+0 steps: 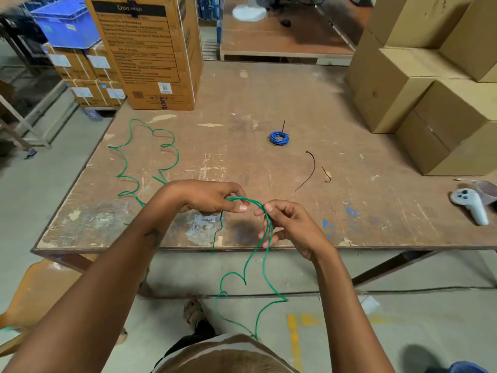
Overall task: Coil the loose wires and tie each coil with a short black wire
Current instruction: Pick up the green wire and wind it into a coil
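Fingers (242, 207) of the left hand (209, 196) are pinching the green wire (265, 267) at frame centre; the right hand (289, 227) is curling round the same arc. The wire is trailing below the table (269, 98) edge and snaking mid-left. Blue coil (279, 137) is lying upper centre, black wire (309, 169) just below it.

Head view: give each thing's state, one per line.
Green wire: mostly uncoiled, first loop forming, tail trailing off the table.
Blue wire: coiled, tied.
Black wire: loose on the table.
Left hand: pinching green wire.
Right hand: holding the loop.
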The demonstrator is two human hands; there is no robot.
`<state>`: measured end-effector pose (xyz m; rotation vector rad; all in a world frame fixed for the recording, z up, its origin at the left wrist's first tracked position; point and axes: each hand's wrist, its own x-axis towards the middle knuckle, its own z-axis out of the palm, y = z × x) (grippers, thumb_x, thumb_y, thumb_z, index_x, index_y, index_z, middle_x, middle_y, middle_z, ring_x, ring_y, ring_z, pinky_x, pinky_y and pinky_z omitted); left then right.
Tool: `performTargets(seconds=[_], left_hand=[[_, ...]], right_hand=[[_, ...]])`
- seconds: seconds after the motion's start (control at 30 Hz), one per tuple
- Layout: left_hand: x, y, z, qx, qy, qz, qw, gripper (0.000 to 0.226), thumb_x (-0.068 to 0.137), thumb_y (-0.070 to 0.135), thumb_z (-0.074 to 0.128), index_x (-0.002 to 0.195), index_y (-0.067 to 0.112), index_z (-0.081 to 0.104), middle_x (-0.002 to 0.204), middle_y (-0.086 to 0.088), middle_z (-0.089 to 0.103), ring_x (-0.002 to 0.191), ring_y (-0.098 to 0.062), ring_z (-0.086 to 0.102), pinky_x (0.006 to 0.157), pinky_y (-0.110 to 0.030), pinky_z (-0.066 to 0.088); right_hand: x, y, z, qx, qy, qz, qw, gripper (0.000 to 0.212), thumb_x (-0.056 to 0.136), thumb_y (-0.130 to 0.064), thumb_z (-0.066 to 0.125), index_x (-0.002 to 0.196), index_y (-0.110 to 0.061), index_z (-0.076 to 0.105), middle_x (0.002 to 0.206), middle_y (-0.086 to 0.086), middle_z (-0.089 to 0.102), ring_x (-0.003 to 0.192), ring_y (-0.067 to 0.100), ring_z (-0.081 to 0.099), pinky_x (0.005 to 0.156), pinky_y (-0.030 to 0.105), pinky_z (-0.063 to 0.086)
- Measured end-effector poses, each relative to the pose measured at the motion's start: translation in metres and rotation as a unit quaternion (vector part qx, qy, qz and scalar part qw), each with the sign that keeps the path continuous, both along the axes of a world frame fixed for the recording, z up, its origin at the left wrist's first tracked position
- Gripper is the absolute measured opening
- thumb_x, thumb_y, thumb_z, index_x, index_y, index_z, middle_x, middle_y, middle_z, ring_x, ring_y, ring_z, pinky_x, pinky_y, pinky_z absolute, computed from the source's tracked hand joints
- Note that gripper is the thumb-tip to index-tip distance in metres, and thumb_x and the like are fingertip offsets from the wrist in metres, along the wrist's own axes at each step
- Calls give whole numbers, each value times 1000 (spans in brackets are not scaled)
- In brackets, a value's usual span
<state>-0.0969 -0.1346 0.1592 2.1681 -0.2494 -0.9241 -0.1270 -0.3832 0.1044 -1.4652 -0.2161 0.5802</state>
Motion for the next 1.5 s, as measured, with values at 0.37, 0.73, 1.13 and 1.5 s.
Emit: performTargets(seconds=[0.37, 0.73, 1.13, 1.5], left_hand=[[0, 0, -7, -62, -104, 91, 988, 25, 92, 38, 75, 107, 18, 69, 89, 0, 60, 61, -4, 49, 53, -17, 37], [3, 27, -8, -154, 12, 121, 980, 29, 107, 29, 52, 119, 11, 73, 67, 3, 40, 54, -9, 30, 46, -22, 29], [7, -6, 33, -137, -80, 22, 987, 25, 103, 37, 59, 108, 21, 78, 61, 0, 41, 53, -10, 30, 46, -22, 24], [30, 35, -3, -196, -165, 173, 951, 34, 97, 38, 65, 92, 6, 73, 73, -5, 59, 72, -21, 66, 75, -28, 57]], right_hand=[[14, 10, -19, -94, -70, -95, 989, 15, 83, -32, 66, 83, -20, 76, 83, 5, 74, 84, 22, 70, 84, 49, 60], [22, -8, -28, -231, -106, -117, 960, 40, 106, -50, 56, 89, -22, 80, 60, 3, 70, 57, 22, 72, 73, 41, 60], [22, 15, 9, -64, -95, 19, 993, 27, 112, -30, 52, 121, -13, 72, 89, 6, 74, 86, 21, 73, 90, 33, 57], [37, 28, 34, 314, 69, -93, 942, 38, 111, -16, 36, 134, -1, 63, 54, -4, 13, 40, 10, 13, 43, 24, 19]])
